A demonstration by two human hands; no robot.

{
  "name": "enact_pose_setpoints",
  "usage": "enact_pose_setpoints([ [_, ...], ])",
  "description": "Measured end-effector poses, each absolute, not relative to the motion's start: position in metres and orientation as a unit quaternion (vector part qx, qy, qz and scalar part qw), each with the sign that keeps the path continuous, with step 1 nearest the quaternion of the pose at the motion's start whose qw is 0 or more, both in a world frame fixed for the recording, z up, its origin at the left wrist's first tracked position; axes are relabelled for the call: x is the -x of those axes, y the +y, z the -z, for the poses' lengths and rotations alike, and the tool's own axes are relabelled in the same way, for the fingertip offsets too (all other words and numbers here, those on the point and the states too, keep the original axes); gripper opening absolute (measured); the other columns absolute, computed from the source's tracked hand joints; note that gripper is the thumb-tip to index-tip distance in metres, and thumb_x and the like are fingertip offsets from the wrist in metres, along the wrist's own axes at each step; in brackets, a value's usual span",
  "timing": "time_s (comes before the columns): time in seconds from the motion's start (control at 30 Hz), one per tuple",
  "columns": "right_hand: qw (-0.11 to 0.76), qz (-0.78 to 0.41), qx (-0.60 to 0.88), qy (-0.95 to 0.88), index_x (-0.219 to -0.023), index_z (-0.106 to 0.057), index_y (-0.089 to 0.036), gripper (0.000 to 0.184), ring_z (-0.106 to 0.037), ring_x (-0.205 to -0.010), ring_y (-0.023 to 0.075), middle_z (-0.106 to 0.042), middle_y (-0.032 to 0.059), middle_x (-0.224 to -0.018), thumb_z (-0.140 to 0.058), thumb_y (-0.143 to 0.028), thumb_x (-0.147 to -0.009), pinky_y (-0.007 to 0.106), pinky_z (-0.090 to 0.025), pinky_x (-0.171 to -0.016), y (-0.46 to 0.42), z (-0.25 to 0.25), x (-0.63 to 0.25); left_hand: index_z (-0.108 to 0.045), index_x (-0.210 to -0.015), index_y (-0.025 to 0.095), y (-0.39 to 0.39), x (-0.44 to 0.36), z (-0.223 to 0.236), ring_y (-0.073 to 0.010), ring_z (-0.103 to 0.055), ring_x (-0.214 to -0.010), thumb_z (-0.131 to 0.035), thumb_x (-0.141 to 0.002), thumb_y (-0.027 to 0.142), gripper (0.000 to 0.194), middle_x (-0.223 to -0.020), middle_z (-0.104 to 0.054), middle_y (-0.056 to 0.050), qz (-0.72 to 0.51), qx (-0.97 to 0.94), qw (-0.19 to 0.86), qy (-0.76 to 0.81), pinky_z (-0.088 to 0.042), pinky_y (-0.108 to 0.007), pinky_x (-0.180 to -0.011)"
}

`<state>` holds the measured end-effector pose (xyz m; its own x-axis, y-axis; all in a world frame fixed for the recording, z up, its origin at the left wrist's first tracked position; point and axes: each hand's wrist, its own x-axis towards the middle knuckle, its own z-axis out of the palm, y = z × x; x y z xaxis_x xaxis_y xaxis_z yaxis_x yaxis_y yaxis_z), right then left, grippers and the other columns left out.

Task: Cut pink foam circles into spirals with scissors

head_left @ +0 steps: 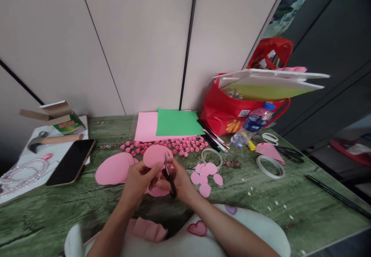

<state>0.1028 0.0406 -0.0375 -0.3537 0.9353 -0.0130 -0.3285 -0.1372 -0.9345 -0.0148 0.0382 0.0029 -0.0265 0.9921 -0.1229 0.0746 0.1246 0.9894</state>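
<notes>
Between thumb and fingers, my left hand (142, 174) pinches a round pink paper piece (155, 155) by its lower edge. My right hand (178, 177) grips a pair of black-handled scissors (171, 181), whose blades point up against the right side of that paper. Whether the blades are parted is hard to make out. Left of my hands lies a stack of larger pink paper ovals (113, 169). Another pink paper piece (159, 191) shows beneath my hands. Small pink paper petals (204, 174) are spread to the right.
Small pink paper roses (185, 145) lie behind my hands, before green paper (178, 122). A hammer (55, 139) and phone (71, 162) sit left. A red bag (220, 110), water bottle (252, 125) and tape rolls (270, 167) stand or lie right. A cushion (246, 226) is at the front.
</notes>
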Motion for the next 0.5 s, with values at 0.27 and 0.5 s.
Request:
enact_pose_setpoints([
  [0.27,0.454,-0.666,0.354,-0.474,-0.085,-0.034,-0.02,0.057,-0.037,-0.038,0.0049,-0.048,-0.01,-0.045,-0.074,-0.028,-0.045,0.016,-0.028,-0.038,0.0405,0.0331,-0.1048,-0.052,-0.057,0.012,0.0378,0.0141,-0.0081,-0.005,-0.035,-0.031,-0.061,-0.064,0.034,0.024,-0.036,-0.044,0.006,-0.462,-0.488,0.499,0.547,-0.026,-0.017,-0.03],
  [0.5,0.456,-0.667,0.356,-0.469,-0.085,-0.034,-0.02,0.056,-0.041,-0.036,0.006,-0.051,-0.0099,-0.044,-0.073,-0.028,-0.046,0.016,-0.031,-0.037,0.0401,0.0316,-0.105,-0.05,-0.056,0.013,0.0379,0.0156,-0.0067,-0.0056,-0.036,-0.032,-0.06,-0.065,0.032,0.023,-0.037,-0.044,0.006,-0.466,-0.496,0.499,0.537,-0.027,-0.017,-0.031],
])
